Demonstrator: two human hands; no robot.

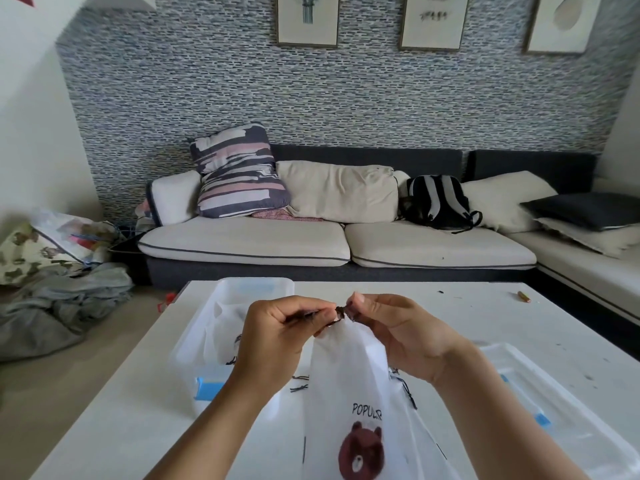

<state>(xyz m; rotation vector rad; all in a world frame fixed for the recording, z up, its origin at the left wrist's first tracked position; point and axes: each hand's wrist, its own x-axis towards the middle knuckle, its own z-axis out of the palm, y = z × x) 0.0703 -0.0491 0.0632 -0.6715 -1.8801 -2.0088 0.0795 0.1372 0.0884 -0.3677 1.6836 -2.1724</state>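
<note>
The white bag (pixel 346 379) with a brown bear on it hangs just over the white surface (pixel 450 306). The left hand (pixel 280 330) pinches the dark string (pixel 341 310) at the bag's top. The right hand (pixel 394 334) pinches it too. A clear box (pixel 214 327) sits behind the left hand.

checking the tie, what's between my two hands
The bunched top of the white bag and its dark cord, pinched by left hand and right hand; head view.
</note>
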